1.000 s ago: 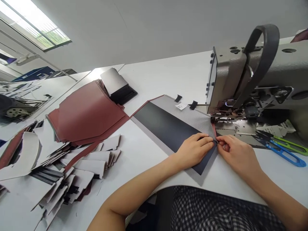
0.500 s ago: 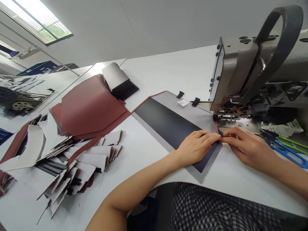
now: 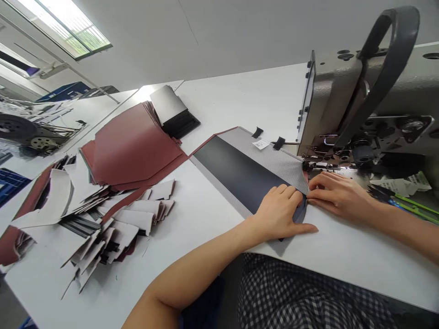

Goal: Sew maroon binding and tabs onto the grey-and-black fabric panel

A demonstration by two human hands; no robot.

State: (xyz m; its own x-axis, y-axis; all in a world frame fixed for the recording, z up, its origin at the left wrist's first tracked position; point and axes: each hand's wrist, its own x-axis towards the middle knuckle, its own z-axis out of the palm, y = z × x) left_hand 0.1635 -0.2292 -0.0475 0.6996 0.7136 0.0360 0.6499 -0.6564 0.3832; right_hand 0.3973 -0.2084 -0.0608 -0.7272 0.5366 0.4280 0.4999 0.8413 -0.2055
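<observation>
Pressing the panel [image 3: 236, 169] down under left hand [image 3: 279, 210] with thumb spread, gripping nothing; apparently pinching its edge in right hand [image 3: 331, 194], thumb close to fingertips; just beyond these, facing the machine [image 3: 329, 107]; well left of the fingers, showing red sheets [image 3: 130, 148]

On our white table [image 3: 206, 214] we see maroon panels [image 3: 130, 146] left of centre, pale pieces [image 3: 133, 221] lower left, a grey mesh panel [image 3: 270, 160] mid-frame, a sewing machine [image 3: 332, 91] right.

Daylight overexposes the upper-left window [image 3: 78, 23], glare whitens the far table [image 3: 247, 98], and edges stretch.
</observation>
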